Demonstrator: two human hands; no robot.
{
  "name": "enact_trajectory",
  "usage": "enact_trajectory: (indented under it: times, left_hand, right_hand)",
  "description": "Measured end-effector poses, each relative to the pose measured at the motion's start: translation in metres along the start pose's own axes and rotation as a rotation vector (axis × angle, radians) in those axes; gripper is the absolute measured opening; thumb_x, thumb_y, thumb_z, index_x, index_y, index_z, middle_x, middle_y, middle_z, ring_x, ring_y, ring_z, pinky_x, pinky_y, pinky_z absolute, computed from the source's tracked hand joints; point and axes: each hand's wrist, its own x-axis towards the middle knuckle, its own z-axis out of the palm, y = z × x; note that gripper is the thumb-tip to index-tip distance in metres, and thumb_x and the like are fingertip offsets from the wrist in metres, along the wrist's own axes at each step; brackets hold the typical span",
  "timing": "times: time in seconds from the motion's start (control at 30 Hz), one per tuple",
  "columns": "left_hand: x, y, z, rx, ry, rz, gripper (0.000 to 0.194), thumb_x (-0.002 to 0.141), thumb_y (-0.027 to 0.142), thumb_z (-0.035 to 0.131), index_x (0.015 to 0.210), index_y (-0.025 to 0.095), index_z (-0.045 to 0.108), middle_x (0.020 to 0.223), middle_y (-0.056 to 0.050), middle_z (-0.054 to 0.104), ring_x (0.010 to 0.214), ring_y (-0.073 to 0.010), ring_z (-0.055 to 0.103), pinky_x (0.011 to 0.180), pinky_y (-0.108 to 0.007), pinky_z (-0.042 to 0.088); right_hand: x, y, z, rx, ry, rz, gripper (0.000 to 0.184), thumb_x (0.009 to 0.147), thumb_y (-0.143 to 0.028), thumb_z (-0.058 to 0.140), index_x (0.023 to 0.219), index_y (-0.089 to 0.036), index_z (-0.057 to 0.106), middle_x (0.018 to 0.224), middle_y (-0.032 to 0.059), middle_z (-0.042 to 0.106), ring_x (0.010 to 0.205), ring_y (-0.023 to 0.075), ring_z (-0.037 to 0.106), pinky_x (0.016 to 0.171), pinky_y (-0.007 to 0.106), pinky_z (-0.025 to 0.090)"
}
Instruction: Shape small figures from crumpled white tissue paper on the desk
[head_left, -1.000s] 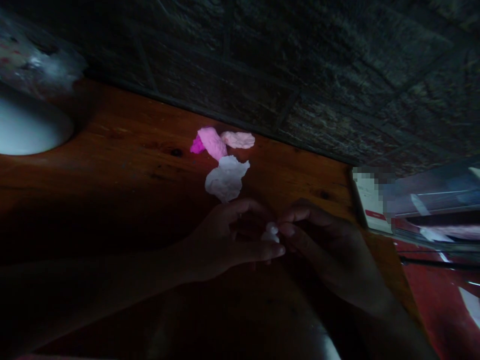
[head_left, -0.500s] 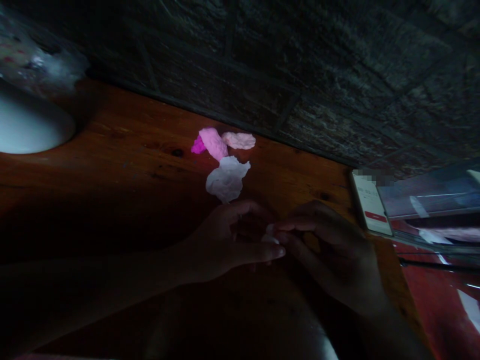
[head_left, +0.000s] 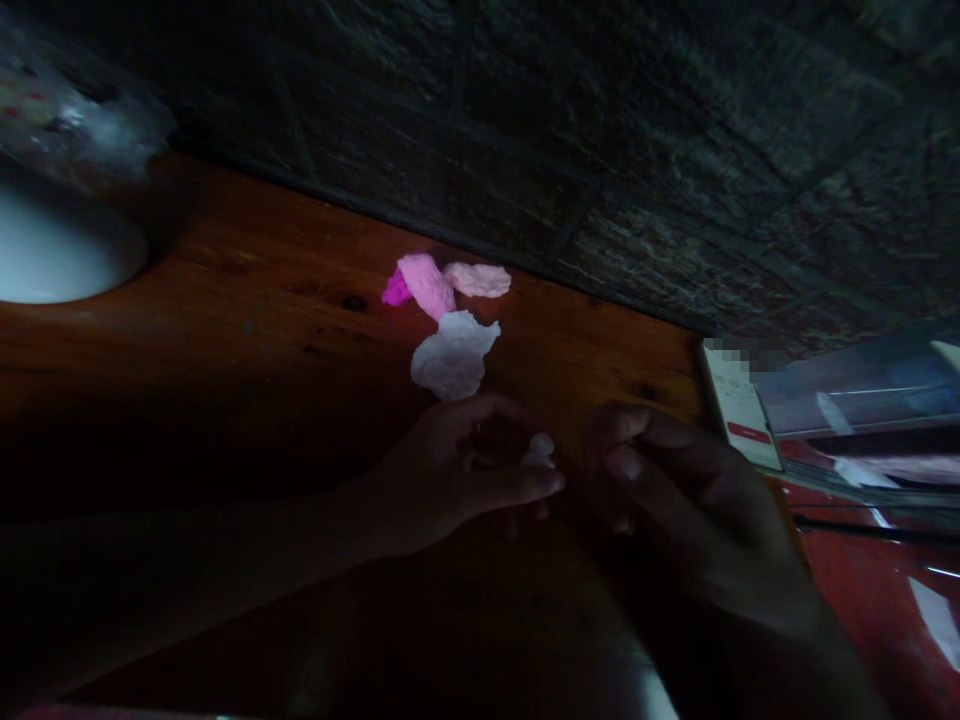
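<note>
While the table (head_left: 300, 270) stretches beneath, the right hand (head_left: 697, 510) hangs apart, fingers curled, thumb near forefinger, grip unclear. The left hand (head_left: 442, 480), half-closed, palm inward, holds the white bit (head_left: 541, 447) above its thumb; seemingly light, soft and easily dented, it wants a gentle side pinch.

You face a dark stone-tile wall (head_left: 480, 120) behind a wooden table (head_left: 247, 290). Note the dim lighting and red surface (head_left: 862, 590) beyond the table's right edge.
</note>
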Motion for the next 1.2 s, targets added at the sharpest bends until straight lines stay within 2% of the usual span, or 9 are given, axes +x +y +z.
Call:
enact_trajectory:
  times: [0.13, 0.27, 0.47, 0.63, 0.8, 0.9, 0.97, 1.07, 1.2]
  left_hand:
    - [0.000, -0.001, 0.000, 0.000, 0.001, 0.004, 0.029, 0.079, 0.019, 0.086, 0.096, 0.015, 0.062, 0.083, 0.000, 0.073, 0.066, -0.0115, 0.070, 0.049, -0.017, 0.054]
    - [-0.002, -0.003, -0.001, 0.028, -0.001, 0.005, 0.030, 0.078, 0.020, 0.087, 0.096, 0.015, 0.063, 0.086, -0.002, 0.074, 0.067, -0.0116, 0.070, 0.048, -0.016, 0.055]
    - [-0.002, -0.003, -0.001, 0.031, 0.000, -0.004, 0.036, 0.074, 0.019, 0.090, 0.098, 0.014, 0.063, 0.082, -0.001, 0.073, 0.066, -0.0118, 0.069, 0.048, -0.017, 0.055]
    - [-0.002, -0.003, -0.001, 0.020, -0.011, -0.009, 0.037, 0.073, 0.020, 0.091, 0.098, 0.014, 0.064, 0.080, 0.001, 0.072, 0.063, -0.0101, 0.068, 0.049, -0.017, 0.053]
    - [-0.003, -0.003, 0.000, 0.009, -0.021, -0.028, 0.034, 0.075, 0.021, 0.089, 0.096, 0.014, 0.063, 0.079, 0.000, 0.073, 0.063, -0.0102, 0.068, 0.049, -0.017, 0.052]
    - [-0.004, -0.004, 0.001, 0.011, -0.018, -0.027, 0.035, 0.074, 0.021, 0.090, 0.097, 0.014, 0.064, 0.078, 0.000, 0.072, 0.062, -0.0102, 0.068, 0.049, -0.017, 0.052]
    - [-0.004, -0.004, 0.001, 0.008, -0.013, -0.027, 0.036, 0.073, 0.021, 0.091, 0.097, 0.014, 0.064, 0.079, 0.000, 0.073, 0.063, -0.0100, 0.068, 0.049, -0.016, 0.051]
    - [-0.004, -0.004, 0.001, 0.011, -0.013, -0.026, 0.036, 0.073, 0.022, 0.091, 0.096, 0.014, 0.065, 0.081, -0.001, 0.073, 0.064, -0.0098, 0.068, 0.050, -0.016, 0.051]
    - [-0.004, -0.003, 0.001, 0.043, -0.015, -0.035, 0.035, 0.073, 0.023, 0.090, 0.096, 0.014, 0.066, 0.079, -0.001, 0.071, 0.064, -0.0102, 0.067, 0.050, -0.017, 0.052]
  right_hand:
    - [0.006, 0.001, -0.006, 0.236, 0.179, 0.006, 0.009, 0.086, -0.035, 0.084, 0.085, -0.027, 0.080, 0.076, -0.0013, 0.075, 0.043, 0.0048, 0.049, 0.038, 0.016, 0.040]
    - [0.013, 0.005, -0.006, 0.267, 0.258, -0.020, 0.010, 0.074, -0.032, 0.093, 0.079, -0.030, 0.084, 0.070, -0.0009, 0.077, 0.043, 0.0051, 0.047, 0.039, 0.017, 0.042]
    - [0.012, 0.010, -0.006, 0.203, 0.188, 0.012, 0.016, 0.079, -0.035, 0.090, 0.095, -0.034, 0.087, 0.079, 0.0009, 0.079, 0.056, 0.0066, 0.058, 0.047, 0.015, 0.048]
    - [0.015, 0.012, -0.007, 0.252, 0.143, 0.020, 0.013, 0.078, -0.038, 0.091, 0.081, -0.026, 0.085, 0.064, -0.0016, 0.069, 0.049, 0.0049, 0.053, 0.043, 0.014, 0.044]
    - [0.017, 0.012, -0.008, 0.276, 0.105, 0.011, 0.025, 0.079, -0.044, 0.089, 0.068, -0.025, 0.080, 0.054, -0.0040, 0.061, 0.042, 0.0046, 0.046, 0.037, 0.015, 0.038]
    - [0.017, 0.015, -0.009, 0.255, 0.097, -0.021, 0.018, 0.076, -0.041, 0.092, 0.070, -0.028, 0.082, 0.056, -0.0039, 0.064, 0.045, 0.0056, 0.051, 0.040, 0.016, 0.041]
    - [0.016, 0.019, -0.011, 0.246, 0.138, -0.052, 0.013, 0.073, -0.038, 0.095, 0.077, -0.032, 0.084, 0.059, -0.0039, 0.068, 0.049, 0.0074, 0.057, 0.044, 0.017, 0.046]
    - [0.015, 0.028, -0.013, 0.234, 0.200, -0.070, 0.018, 0.069, -0.035, 0.098, 0.082, -0.035, 0.085, 0.064, -0.0038, 0.075, 0.056, 0.0100, 0.066, 0.051, 0.020, 0.053]
    - [0.015, 0.029, -0.015, 0.204, 0.187, -0.031, 0.019, 0.071, -0.037, 0.096, 0.087, -0.036, 0.085, 0.077, -0.0021, 0.082, 0.064, 0.0128, 0.075, 0.060, 0.022, 0.062]
